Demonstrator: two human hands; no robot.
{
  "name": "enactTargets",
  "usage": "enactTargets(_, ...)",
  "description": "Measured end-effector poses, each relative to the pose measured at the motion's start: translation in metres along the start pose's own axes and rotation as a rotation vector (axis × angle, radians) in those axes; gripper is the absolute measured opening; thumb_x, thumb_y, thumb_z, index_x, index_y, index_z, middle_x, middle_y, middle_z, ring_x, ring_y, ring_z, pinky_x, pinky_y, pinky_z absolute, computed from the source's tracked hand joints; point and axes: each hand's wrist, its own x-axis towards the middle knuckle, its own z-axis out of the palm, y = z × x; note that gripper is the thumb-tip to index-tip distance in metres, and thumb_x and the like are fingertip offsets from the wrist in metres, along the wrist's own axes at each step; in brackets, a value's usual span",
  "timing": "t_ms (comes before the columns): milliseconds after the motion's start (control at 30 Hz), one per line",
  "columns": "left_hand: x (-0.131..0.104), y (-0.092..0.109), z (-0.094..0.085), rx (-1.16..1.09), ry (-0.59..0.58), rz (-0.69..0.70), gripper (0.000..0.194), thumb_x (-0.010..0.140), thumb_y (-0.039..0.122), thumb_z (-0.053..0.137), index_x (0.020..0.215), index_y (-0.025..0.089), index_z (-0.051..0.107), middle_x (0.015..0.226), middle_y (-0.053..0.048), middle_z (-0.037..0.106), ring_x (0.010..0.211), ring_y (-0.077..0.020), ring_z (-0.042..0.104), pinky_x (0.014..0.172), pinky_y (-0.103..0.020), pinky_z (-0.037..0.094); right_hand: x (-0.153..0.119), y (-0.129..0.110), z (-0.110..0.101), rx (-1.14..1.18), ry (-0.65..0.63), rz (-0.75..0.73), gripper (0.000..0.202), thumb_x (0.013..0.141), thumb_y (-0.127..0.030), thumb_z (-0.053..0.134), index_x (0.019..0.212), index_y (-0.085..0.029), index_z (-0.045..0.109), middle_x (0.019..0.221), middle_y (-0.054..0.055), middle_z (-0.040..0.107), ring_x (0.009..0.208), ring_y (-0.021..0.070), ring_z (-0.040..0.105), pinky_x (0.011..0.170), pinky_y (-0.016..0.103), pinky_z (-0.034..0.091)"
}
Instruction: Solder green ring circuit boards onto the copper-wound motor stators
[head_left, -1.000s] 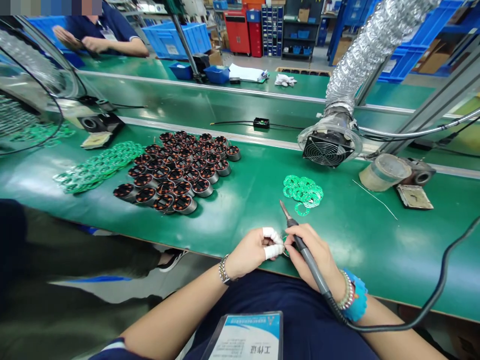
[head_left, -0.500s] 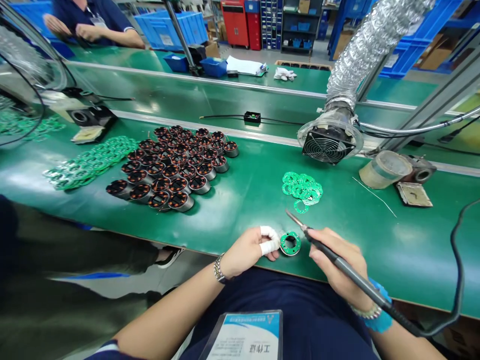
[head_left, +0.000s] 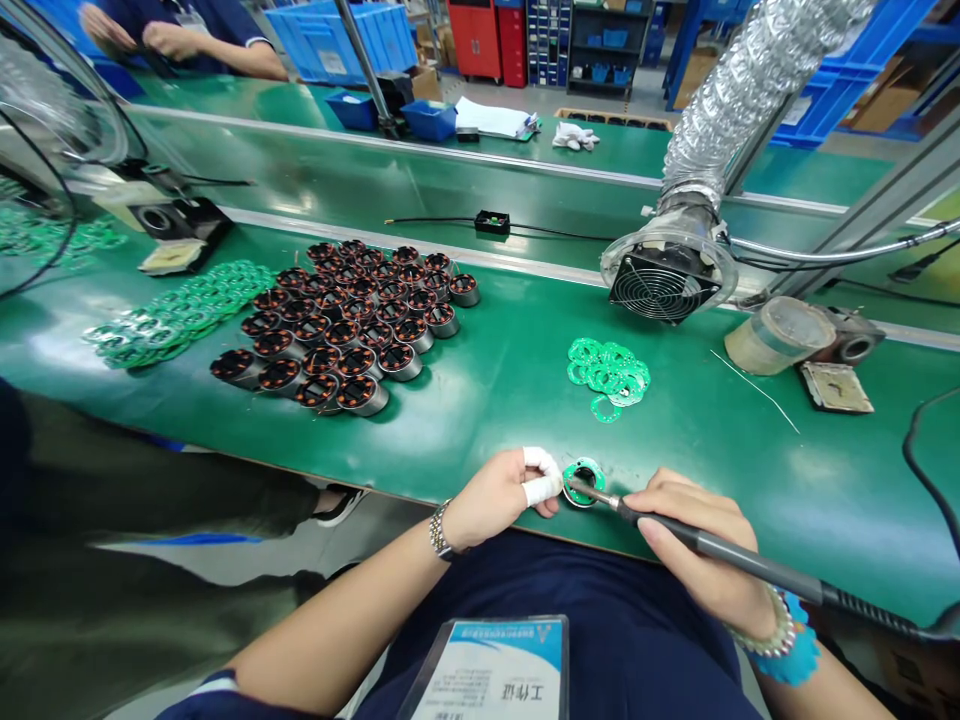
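Observation:
Close to the table's front edge lies a round motor stator topped by a green ring circuit board (head_left: pixel 595 472). My left hand (head_left: pixel 499 495), with white tape on its fingers, is closed at the left side of this part, thumb and finger pinched against its rim. Whether a thin wire is also between those fingers cannot be made out. In my right hand (head_left: pixel 709 550) is a soldering iron (head_left: pixel 780 575), its handle gripped like a pen. The iron's metal tip reaches over the ring board, near its left side and my left fingertips.
Several loose ring boards (head_left: pixel 606 370) lie behind the part. To the left stand many motor stators (head_left: pixel 363 395) and rows of ring boards (head_left: pixel 180 310). A fan with duct (head_left: pixel 660 288), a tub (head_left: pixel 780 335) and a soldering sponge (head_left: pixel 836 387) are at right. A co-worker's hands (head_left: pixel 172 40) show across the bench.
My right hand has brought the iron's tip down and left, from above the part onto the ring board. My left hand stays at the part's side.

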Motion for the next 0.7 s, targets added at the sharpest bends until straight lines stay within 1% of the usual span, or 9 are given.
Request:
enactTargets(200, 0.000, 0.003, 0.001, 0.009, 0.011, -0.006, 0.018, 0.070, 0.028, 0.063, 0.068, 0.012, 0.055, 0.057, -0.001, 0.061, 0.053, -0.0103, 0.057, 0.059, -0.024, 0.047, 0.000, -0.001, -0.002, -0.010, 0.003, -0.004, 0.021, 0.081, -0.008, 0.054, 0.095, -0.017, 0.065, 0.073, 0.005, 0.063, 0.064, 0.0159, 0.056, 0.056, 0.029, 0.046)
enactTargets(333, 0.000, 0.002, 0.001, 0.013, 0.013, -0.011, 0.018, 0.070, 0.028, 0.063, 0.069, 0.012, 0.054, 0.057, -0.001, 0.061, 0.053, -0.0104, 0.057, 0.058, -0.024, 0.047, 0.003, 0.003, -0.002, -0.060, -0.002, -0.015, 0.021, 0.085, -0.014, 0.053, 0.104, -0.019, 0.061, 0.074, 0.004, 0.064, 0.066, 0.0153, 0.060, 0.059, 0.028, 0.050)
enactTargets(367, 0.000, 0.002, 0.001, 0.013, 0.013, -0.010, 0.018, 0.070, 0.028, 0.063, 0.069, 0.012, 0.054, 0.057, -0.001, 0.061, 0.053, -0.0106, 0.057, 0.059, -0.024, 0.047, 0.005, 0.006, -0.001, -0.094, -0.019, -0.032, 0.021, 0.086, -0.015, 0.052, 0.105, -0.019, 0.060, 0.077, 0.004, 0.065, 0.069, 0.0154, 0.062, 0.062, 0.027, 0.052)
enactTargets(433, 0.001, 0.001, 0.001, 0.014, 0.009, -0.003, 0.018, 0.070, 0.028, 0.062, 0.070, 0.012, 0.055, 0.057, -0.001, 0.061, 0.053, -0.0108, 0.058, 0.059, -0.024, 0.047, 0.010, 0.012, 0.002, -0.160, -0.078, -0.071, 0.021, 0.087, -0.017, 0.052, 0.107, -0.019, 0.058, 0.090, 0.006, 0.066, 0.082, 0.0170, 0.064, 0.072, 0.029, 0.053)
enactTargets(500, 0.001, 0.001, 0.001, 0.018, 0.005, 0.005, 0.017, 0.071, 0.027, 0.062, 0.070, 0.012, 0.054, 0.058, -0.001, 0.060, 0.054, -0.0107, 0.058, 0.059, -0.024, 0.047, 0.016, 0.020, 0.006, -0.191, -0.164, -0.083, 0.023, 0.087, -0.018, 0.052, 0.111, -0.019, 0.053, 0.106, 0.009, 0.063, 0.096, 0.0191, 0.061, 0.082, 0.032, 0.052)
enactTargets(533, 0.001, 0.001, 0.001, 0.023, 0.004, 0.008, 0.017, 0.071, 0.028, 0.062, 0.070, 0.012, 0.054, 0.058, -0.001, 0.060, 0.054, -0.0106, 0.057, 0.059, -0.024, 0.047, 0.018, 0.024, 0.008, -0.191, -0.200, -0.076, 0.026, 0.087, -0.019, 0.053, 0.113, -0.019, 0.051, 0.110, 0.010, 0.061, 0.100, 0.0193, 0.060, 0.084, 0.032, 0.051)
enactTargets(600, -0.001, 0.000, 0.001, 0.038, 0.012, 0.011, 0.018, 0.073, 0.029, 0.060, 0.071, 0.013, 0.053, 0.059, -0.001, 0.060, 0.055, -0.0107, 0.057, 0.060, -0.025, 0.047, 0.019, 0.030, 0.011, -0.193, -0.236, -0.053, 0.030, 0.087, -0.019, 0.054, 0.116, -0.020, 0.048, 0.109, 0.009, 0.061, 0.098, 0.0185, 0.060, 0.083, 0.031, 0.052)
enactTargets(633, -0.002, -0.001, 0.001, 0.046, 0.024, 0.012, 0.018, 0.075, 0.030, 0.059, 0.073, 0.013, 0.053, 0.060, -0.001, 0.060, 0.056, -0.0112, 0.058, 0.060, -0.025, 0.048, 0.018, 0.031, 0.013, -0.203, -0.231, -0.039, 0.030, 0.086, -0.020, 0.054, 0.116, -0.020, 0.048, 0.107, 0.008, 0.061, 0.095, 0.0181, 0.061, 0.081, 0.030, 0.052)
enactTargets(700, -0.007, -0.005, 0.002, 0.104, 0.056, 0.028, 0.019, 0.076, 0.031, 0.058, 0.081, 0.014, 0.053, 0.065, -0.001, 0.060, 0.059, -0.0120, 0.058, 0.060, -0.025, 0.047, 0.014, 0.032, 0.017, -0.238, -0.171, -0.015, 0.031, 0.085, -0.022, 0.057, 0.115, -0.020, 0.049, 0.101, 0.008, 0.061, 0.090, 0.0183, 0.061, 0.078, 0.030, 0.052)
